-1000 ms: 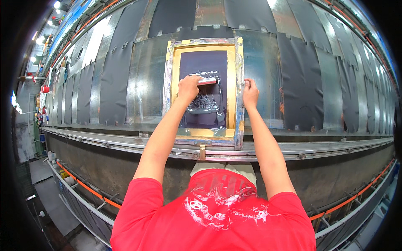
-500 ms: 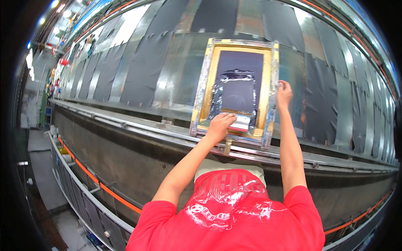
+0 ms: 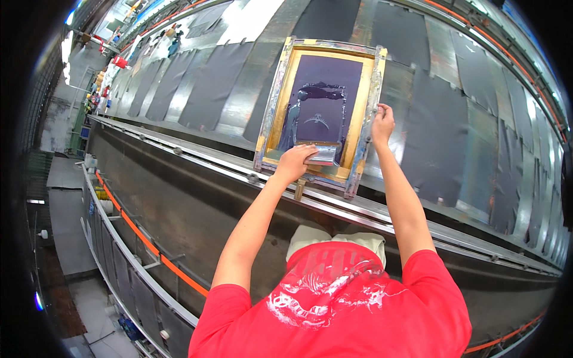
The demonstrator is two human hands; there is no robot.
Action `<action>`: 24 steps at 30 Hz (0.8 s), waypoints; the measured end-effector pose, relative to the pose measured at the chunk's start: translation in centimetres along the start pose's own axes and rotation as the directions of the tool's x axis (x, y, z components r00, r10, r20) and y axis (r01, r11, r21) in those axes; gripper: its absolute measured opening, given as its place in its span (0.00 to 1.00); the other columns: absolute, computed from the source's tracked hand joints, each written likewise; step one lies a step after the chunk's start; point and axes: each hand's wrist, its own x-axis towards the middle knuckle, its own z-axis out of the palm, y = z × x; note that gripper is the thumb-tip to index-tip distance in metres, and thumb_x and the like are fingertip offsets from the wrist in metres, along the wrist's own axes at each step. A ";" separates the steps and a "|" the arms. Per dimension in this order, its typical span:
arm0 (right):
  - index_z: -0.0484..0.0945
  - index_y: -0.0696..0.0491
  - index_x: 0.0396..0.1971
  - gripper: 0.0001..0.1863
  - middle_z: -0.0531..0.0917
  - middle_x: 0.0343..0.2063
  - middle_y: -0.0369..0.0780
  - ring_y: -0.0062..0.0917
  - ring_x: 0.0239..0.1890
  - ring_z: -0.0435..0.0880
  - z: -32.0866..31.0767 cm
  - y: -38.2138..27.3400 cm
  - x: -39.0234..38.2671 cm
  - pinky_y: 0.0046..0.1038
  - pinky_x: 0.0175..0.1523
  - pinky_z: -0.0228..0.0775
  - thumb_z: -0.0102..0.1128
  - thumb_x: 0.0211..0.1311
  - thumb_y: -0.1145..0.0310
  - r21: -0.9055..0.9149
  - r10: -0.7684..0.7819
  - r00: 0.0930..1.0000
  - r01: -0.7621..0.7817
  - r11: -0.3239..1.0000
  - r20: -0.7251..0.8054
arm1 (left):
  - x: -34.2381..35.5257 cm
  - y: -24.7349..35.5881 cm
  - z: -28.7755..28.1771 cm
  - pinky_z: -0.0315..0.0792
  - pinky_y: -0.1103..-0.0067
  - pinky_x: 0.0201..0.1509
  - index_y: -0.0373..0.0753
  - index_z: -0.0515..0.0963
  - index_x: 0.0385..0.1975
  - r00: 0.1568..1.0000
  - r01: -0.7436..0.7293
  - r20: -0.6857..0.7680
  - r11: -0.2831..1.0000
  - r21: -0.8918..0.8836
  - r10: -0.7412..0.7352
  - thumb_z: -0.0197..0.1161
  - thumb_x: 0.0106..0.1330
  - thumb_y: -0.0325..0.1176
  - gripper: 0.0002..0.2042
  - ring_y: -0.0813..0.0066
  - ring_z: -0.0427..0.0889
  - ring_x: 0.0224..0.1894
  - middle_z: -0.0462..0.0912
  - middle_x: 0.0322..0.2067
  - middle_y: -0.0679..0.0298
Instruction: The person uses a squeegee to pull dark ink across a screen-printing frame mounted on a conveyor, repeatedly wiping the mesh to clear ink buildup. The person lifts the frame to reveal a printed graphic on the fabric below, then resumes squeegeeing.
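Note:
A screen-printing frame (image 3: 380, 71) with a yellowish inner border lies on the long table. Its dark purple mesh (image 3: 328, 70) carries glossy dark ink in smears around the middle, and a small pale curved motif shows there. My left hand (image 3: 293, 162) is closed around one end of a metal-coloured squeegee (image 3: 325, 155), which rests across the near end of the mesh. My right hand (image 3: 382, 125) has its fingers curled at the outer right edge of the frame, gripping it. The squeegee's lower edge is partly hidden.
Dark fabric pieces (image 3: 436, 137) lie in rows along the metal table (image 3: 242, 89), left, right and beyond the frame. A metal rail (image 3: 209, 162) runs along the near edge, with a bracket (image 3: 299, 190) by the frame. An orange pipe (image 3: 143, 238) passes lower left.
The view has turned slightly; the frame and both hands now appear further up and left in it. The pale motif shows more clearly in the mesh. Both hands keep their holds.

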 end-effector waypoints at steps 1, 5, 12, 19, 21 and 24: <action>0.80 0.53 0.44 0.10 0.85 0.32 0.45 0.36 0.35 0.83 2.1 -0.5 -0.6 0.36 0.45 0.71 0.52 0.71 0.66 0.020 0.006 1.000 -0.006 1.000 -0.008 | -0.2 -1.7 -1.4 0.72 0.70 0.63 0.42 0.81 0.50 1.000 0.021 0.023 1.000 0.018 -0.021 0.64 0.53 0.19 0.22 0.60 0.78 0.58 0.82 0.54 0.59; 0.79 0.53 0.44 0.10 0.85 0.33 0.47 0.40 0.36 0.84 8.7 -1.8 -4.3 0.38 0.45 0.72 0.51 0.72 0.66 0.045 0.040 0.999 -0.039 0.998 -0.003 | -1.5 -7.5 -5.1 0.72 0.70 0.63 0.43 0.80 0.53 0.996 0.088 0.030 0.996 -0.028 -0.087 0.64 0.52 0.19 0.25 0.61 0.78 0.59 0.81 0.55 0.61; 0.77 0.52 0.46 0.11 0.84 0.30 0.50 0.44 0.34 0.83 12.6 -2.4 -6.3 0.41 0.41 0.71 0.47 0.73 0.66 0.009 0.042 0.999 -0.042 0.999 -0.017 | -4.7 -11.9 -7.5 0.71 0.62 0.64 0.46 0.78 0.56 0.996 0.080 -0.024 0.997 -0.005 -0.080 0.61 0.55 0.18 0.26 0.59 0.77 0.60 0.80 0.56 0.63; 0.78 0.51 0.46 0.11 0.83 0.27 0.50 0.43 0.32 0.83 12.6 -1.9 -6.2 0.41 0.40 0.70 0.48 0.72 0.66 -0.062 0.227 0.972 -0.224 0.973 0.053 | -7.2 -12.6 -7.8 0.70 0.61 0.65 0.48 0.79 0.55 0.988 -0.039 0.149 0.994 0.102 0.023 0.63 0.55 0.19 0.26 0.60 0.78 0.60 0.80 0.57 0.67; 0.78 0.51 0.46 0.11 0.83 0.28 0.50 0.44 0.34 0.83 12.8 -1.1 -6.2 0.41 0.41 0.71 0.49 0.72 0.66 -0.074 0.185 0.982 -0.182 0.981 0.041 | -6.6 -13.3 -7.4 0.70 0.61 0.65 0.48 0.79 0.55 0.984 -0.089 0.164 0.986 0.138 0.066 0.62 0.56 0.20 0.25 0.60 0.79 0.59 0.80 0.58 0.67; 0.78 0.49 0.46 0.10 0.84 0.28 0.50 0.46 0.35 0.83 12.6 -1.3 -5.9 0.42 0.43 0.71 0.51 0.71 0.67 -0.155 0.234 0.970 -0.223 0.962 0.059 | -2.5 -15.4 -6.5 0.70 0.61 0.64 0.48 0.80 0.53 0.992 -0.108 0.082 0.980 0.166 0.095 0.60 0.57 0.20 0.23 0.60 0.80 0.58 0.81 0.56 0.66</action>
